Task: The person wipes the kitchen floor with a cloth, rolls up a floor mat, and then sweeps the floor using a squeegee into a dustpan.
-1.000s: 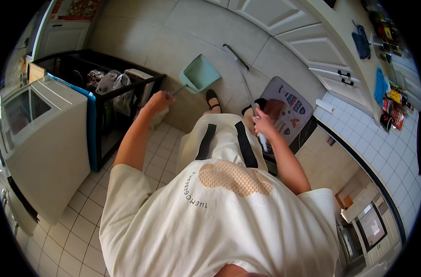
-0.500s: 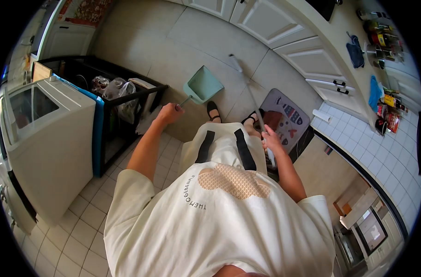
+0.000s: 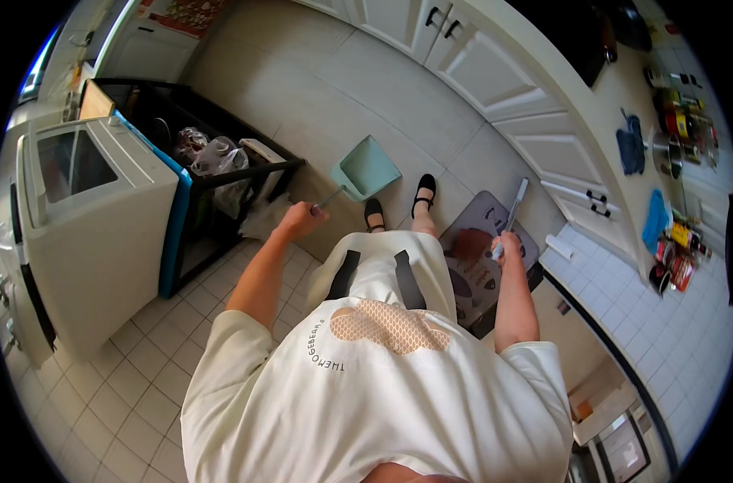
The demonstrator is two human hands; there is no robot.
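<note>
My left hand [image 3: 301,219] is closed around the thin handle of a pale green dustpan [image 3: 368,167], whose open scoop is over the grey floor ahead of my left foot. On the other side, my right hand [image 3: 508,244] grips a long pale grey broom [image 3: 518,201]. Its shaft is strongly foreshortened and points forward, with the narrow head near the cabinets; bristles cannot be made out. Below that hand lies a grey patterned floor mat [image 3: 483,213] with a reddish-brown patch. Both black shoes [image 3: 424,193] stand between the dustpan and the mat.
A black-framed rack [image 3: 258,171] with plastic bags stands at left, beside a white top-lid appliance [image 3: 101,209]. White cabinets [image 3: 495,72] run along the right under a counter with bottles [image 3: 684,129]. A white roll-like object [image 3: 560,247] lies near the mat.
My right hand has moved right, swinging the broom from the middle floor across to the mat side. My right foot has stepped forward off the mat. The dustpan stays in my left hand.
</note>
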